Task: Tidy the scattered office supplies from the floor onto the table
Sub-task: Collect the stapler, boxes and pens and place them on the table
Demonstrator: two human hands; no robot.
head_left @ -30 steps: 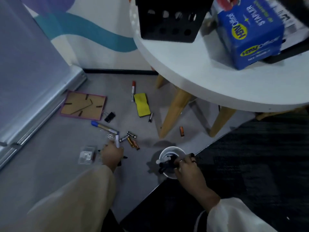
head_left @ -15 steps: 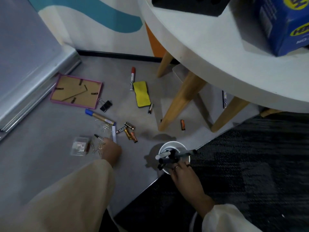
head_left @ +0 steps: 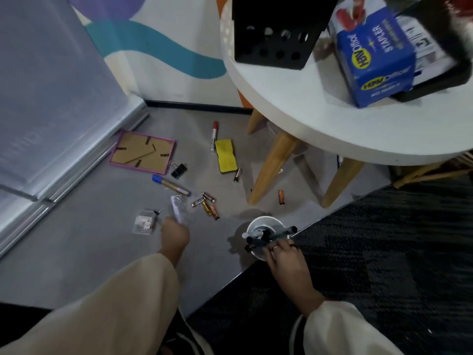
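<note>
My left hand (head_left: pixel 174 233) is closed around a white marker (head_left: pixel 177 209) just above the grey floor, among loose paper clips. My right hand (head_left: pixel 282 257) grips the near rim of a white cup (head_left: pixel 266 222) that stands on the floor and holds several dark pens. Scattered beyond lie a blue-capped marker (head_left: pixel 171 185), a red-capped marker (head_left: pixel 214 135), a yellow sponge eraser (head_left: pixel 225 156), a black binder clip (head_left: pixel 179 170), several batteries (head_left: pixel 206 204), an orange battery (head_left: pixel 281 196) and a small clear box (head_left: pixel 144 221). The round white table (head_left: pixel 320 119) stands above at the right.
On the table sit a black perforated organizer (head_left: pixel 276 32) and a blue stapler box (head_left: pixel 373 55) in a black tray. A pink-edged photo frame (head_left: pixel 142 152) lies face down by a metal panel (head_left: pixel 51 98). Wooden table legs (head_left: pixel 271 167) rise among the items. Dark carpet (head_left: pixel 384 252) lies right.
The left hand has lifted the white marker slightly off the floor. The right hand stays on the cup. The view has tilted up, showing more of the table top.
</note>
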